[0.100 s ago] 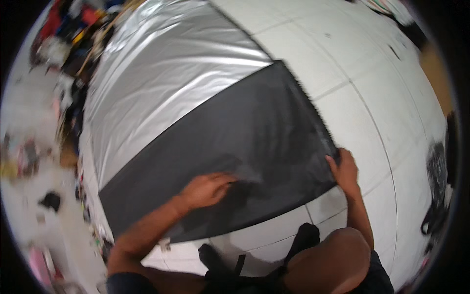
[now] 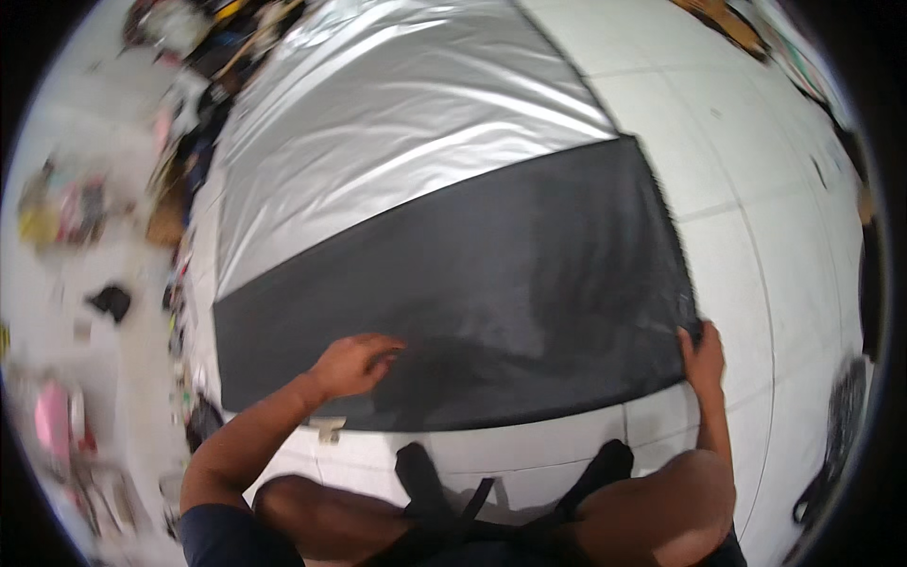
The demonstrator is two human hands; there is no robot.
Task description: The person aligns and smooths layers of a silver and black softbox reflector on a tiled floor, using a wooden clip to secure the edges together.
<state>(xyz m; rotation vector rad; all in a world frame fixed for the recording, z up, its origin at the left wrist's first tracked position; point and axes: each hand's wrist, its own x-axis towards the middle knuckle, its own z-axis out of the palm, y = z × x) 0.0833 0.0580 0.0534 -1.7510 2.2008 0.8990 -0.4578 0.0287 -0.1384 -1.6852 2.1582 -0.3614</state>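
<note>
A large sheet lies spread on the floor, with a silver part (image 2: 406,104) at the far side and a black folded-over panel (image 2: 491,274) nearer me. At the panel's right edge, close to its near corner, my right hand (image 2: 703,359) grips the black sheet, thumb on top and fingers at the outer side. My left hand (image 2: 354,366) is over the left half of the black panel. Its fingers reach to the right, slightly bent, with nothing visible in them; whether it touches the panel I cannot tell.
White floor tiles (image 2: 718,189) surround the sheet. Mixed clutter (image 2: 194,123) runs along the left side, with a black item (image 2: 111,302) and a pink object (image 2: 54,416) beyond it. A small beige piece (image 2: 328,430) sits by the near edge. A dark plastic bundle (image 2: 841,425) lies far right.
The whole view has turned and shifted, so the sheet appears farther right. Over the panel, my left hand has moved left. My right hand keeps its hold on the right edge.
</note>
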